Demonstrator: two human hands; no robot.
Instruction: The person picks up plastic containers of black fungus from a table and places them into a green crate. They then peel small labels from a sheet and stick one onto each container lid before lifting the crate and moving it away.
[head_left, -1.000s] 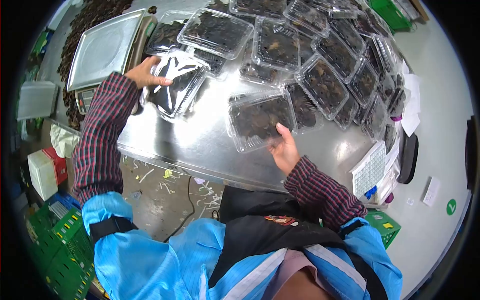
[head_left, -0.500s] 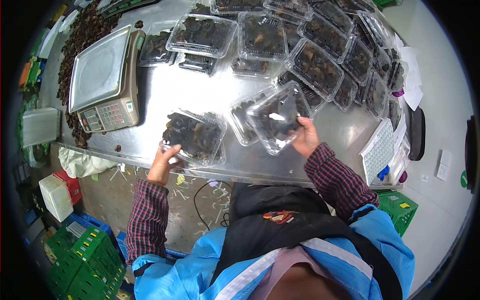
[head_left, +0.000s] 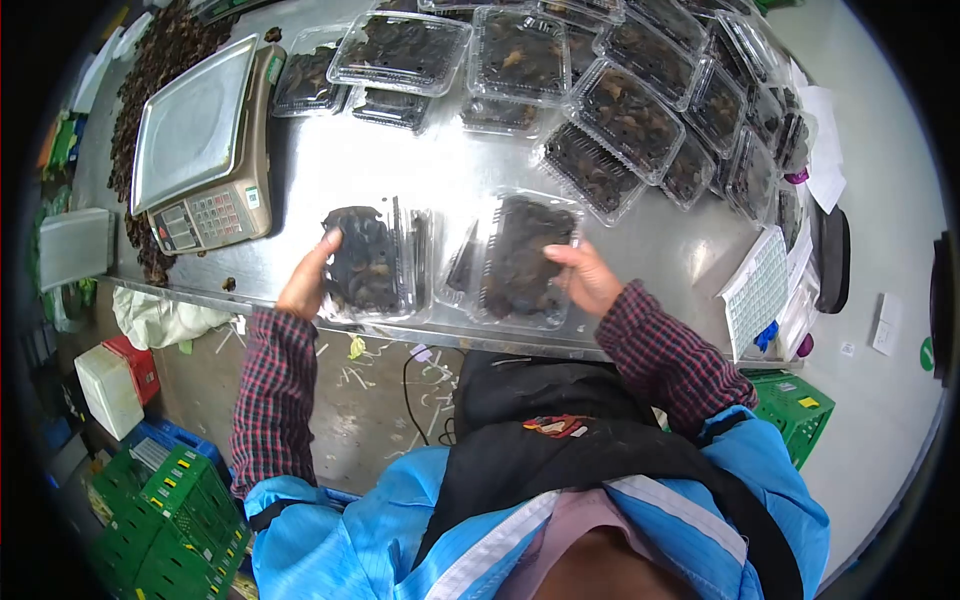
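My left hand (head_left: 308,278) grips the left side of a clear plastic box (head_left: 365,265) filled with dark, crinkled pieces. Part of another clear box shows just right of it, near the table's front edge. My right hand (head_left: 585,275) holds the right side of a second filled box (head_left: 525,262), thumb on its top and the other fingers mostly hidden. Beneath this box, on its left, a further clear box (head_left: 460,270) sticks out. The two held boxes are side by side, both slightly blurred.
A scale (head_left: 205,150) stands at the left of the metal table (head_left: 370,160), beside loose dark pieces (head_left: 150,90). Many filled boxes (head_left: 628,120) pile up along the back and right. A white tray (head_left: 755,290) lies at the right edge; green crates (head_left: 190,510) are on the floor.
My right hand has brought its tilted box lower and nearer the left one, now almost upright in view. The left box has turned straighter, with my left hand higher along its side.
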